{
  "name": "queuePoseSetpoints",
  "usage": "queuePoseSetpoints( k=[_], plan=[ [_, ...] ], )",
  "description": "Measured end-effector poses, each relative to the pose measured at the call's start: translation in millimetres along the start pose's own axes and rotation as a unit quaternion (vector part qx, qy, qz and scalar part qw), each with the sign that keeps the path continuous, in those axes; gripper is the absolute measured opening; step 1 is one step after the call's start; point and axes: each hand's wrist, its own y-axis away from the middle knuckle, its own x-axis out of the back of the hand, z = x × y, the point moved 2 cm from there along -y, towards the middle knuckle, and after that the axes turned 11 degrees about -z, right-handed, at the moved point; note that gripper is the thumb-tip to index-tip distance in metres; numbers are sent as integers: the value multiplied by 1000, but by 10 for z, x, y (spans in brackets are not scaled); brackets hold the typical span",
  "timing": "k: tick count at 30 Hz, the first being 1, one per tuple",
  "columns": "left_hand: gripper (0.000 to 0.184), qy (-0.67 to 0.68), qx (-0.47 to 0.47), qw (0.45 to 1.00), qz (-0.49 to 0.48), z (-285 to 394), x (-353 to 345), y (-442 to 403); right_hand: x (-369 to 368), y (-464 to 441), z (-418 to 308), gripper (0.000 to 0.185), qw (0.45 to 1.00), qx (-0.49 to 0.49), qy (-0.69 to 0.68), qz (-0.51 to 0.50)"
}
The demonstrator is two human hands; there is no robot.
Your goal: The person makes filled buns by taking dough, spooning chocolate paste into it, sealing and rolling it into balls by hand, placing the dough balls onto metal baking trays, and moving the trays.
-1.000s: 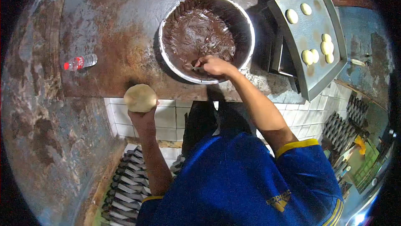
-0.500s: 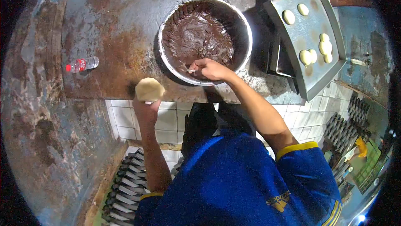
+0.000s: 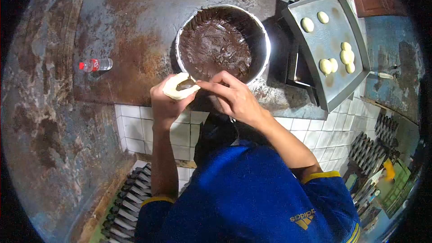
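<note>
The person wears a deep blue short-sleeved shirt, loosely cut and softly creased. Each sleeve ends in a yellow band, the right one broad and bright, the left one narrower to the eye. A golden adidas logo (upside down from this view) marks the right chest; yellow stripes trim the right shoulder. Below show black trousers.

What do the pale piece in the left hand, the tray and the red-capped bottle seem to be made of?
Pale piece in the left hand: probably soft dough, matte and bent like a cup.
Tray: likely sheet metal, dull grey with faint sheen and brownish stains.
Bottle: seemingly thin plastic, its body see-through.
</note>
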Motion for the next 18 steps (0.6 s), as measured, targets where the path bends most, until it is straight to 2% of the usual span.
queuePoseSetpoints(
  k=[6, 8, 9, 10, 11, 12, 13, 14, 15, 16, 18],
  plan=[
    [41, -13, -23, 997, -73, -83, -170, 107, 20, 367, -6, 51, 998, -34, -44, 10],
    [31, 56, -1, 998, -2, -264, -340, 187, 8, 525, 43, 47, 997, -46, -64, 25],
    [31, 57, -6, 998, -6, -335, -411, 198, -28, 657, 145, 39, 995, -46, -66, 58],
    [29, 167, 65, 984, 2, -449, -468, 208, -81, 822, 269, 32, 993, -47, -67, 90],
    [27, 275, 136, 952, 9, -515, -512, 203, -192, 1056, 448, 25, 976, -119, -105, 146],
    [23, 240, 134, 961, -24, -442, -495, 200, -328, 1316, 680, 20, 951, -189, -141, 201],
    [23, 243, 130, 961, -28, -385, -511, 202, -420, 1596, 965, 22, 927, -263, -105, 248],
    [24, 246, 127, 959, -61, -335, -542, 211, -511, 1863, 1255, 26, 890, -311, -128, 307],
    [25, 248, 124, 956, -94, -301, -578, 215, -663, 2184, 1756, 22, 881, -350, -55, 313],
    [27, 252, 118, 953, -123, -292, -621, 211, -712, 2421, 2106, 23, 886, -368, -43, 279],
    [27, 261, 121, 945, -154, -123, -680, 159, -643, 2483, 2283, 24, 888, -385, -34, 248]
  ],
)
